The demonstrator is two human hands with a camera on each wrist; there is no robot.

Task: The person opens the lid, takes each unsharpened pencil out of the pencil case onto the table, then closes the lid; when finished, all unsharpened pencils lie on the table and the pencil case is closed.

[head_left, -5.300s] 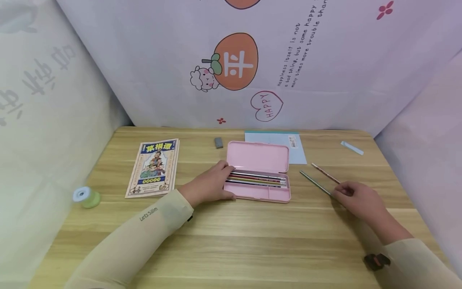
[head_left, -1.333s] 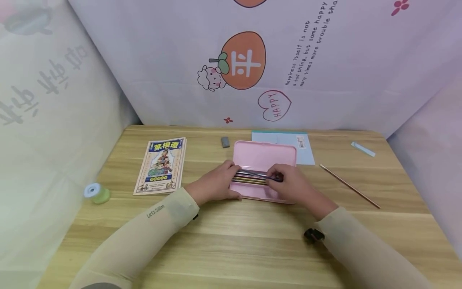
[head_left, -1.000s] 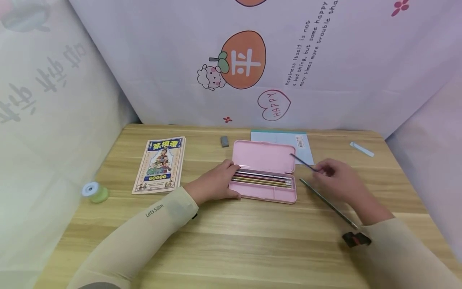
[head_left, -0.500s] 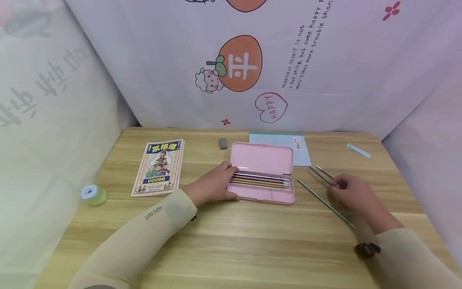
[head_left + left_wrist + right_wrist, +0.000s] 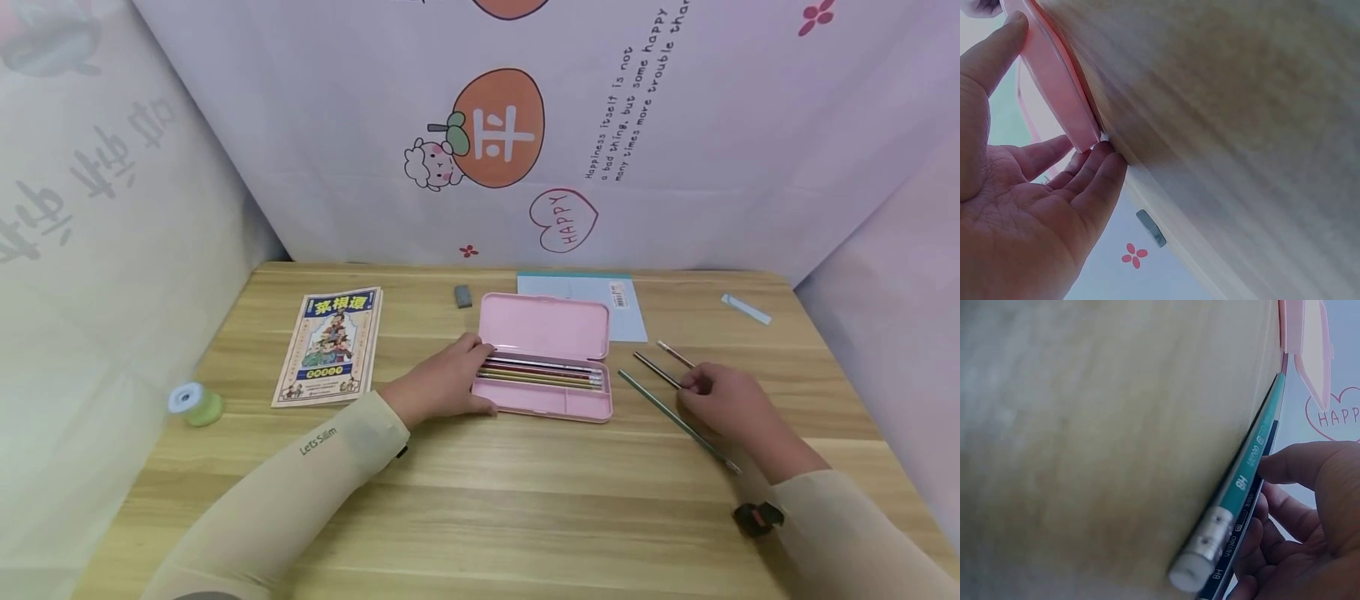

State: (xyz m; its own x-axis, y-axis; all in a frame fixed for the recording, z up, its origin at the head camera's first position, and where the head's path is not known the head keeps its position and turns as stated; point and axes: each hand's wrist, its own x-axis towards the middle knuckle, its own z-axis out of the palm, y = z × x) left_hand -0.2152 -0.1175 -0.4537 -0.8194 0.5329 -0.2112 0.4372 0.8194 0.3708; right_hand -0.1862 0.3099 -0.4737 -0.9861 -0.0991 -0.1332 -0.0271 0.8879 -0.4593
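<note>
My left hand (image 5: 448, 379) grips the left end of an open pink pencil case (image 5: 588, 408), thumb at its near side and fingers at the far side. Several pencils (image 5: 540, 375) lie in the case's long compartment. To the right of it, my right hand (image 5: 731, 408) pinches a dark HB pencil (image 5: 657, 369) between thumb and fingers, low over the table. A green HB pencil (image 5: 1254, 456) with a white eraser end lies on the near side of that pencil. Beyond the hand is a reddish-brown pencil (image 5: 675, 353), its rear part hidden by the hand.
Behind the case lies a light blue notebook (image 5: 633, 317), partly covered by the lid. A grey eraser (image 5: 462, 296) is at its left, a pale blue strip (image 5: 746, 309) at back right. On the left are an illustrated booklet (image 5: 326, 346) and a green container with a pale top (image 5: 197, 405).
My right hand has moved from over the case to the table at its right, carrying the dark pencil. The green pencil now lies on the table there. My left hand stays on the case.
</note>
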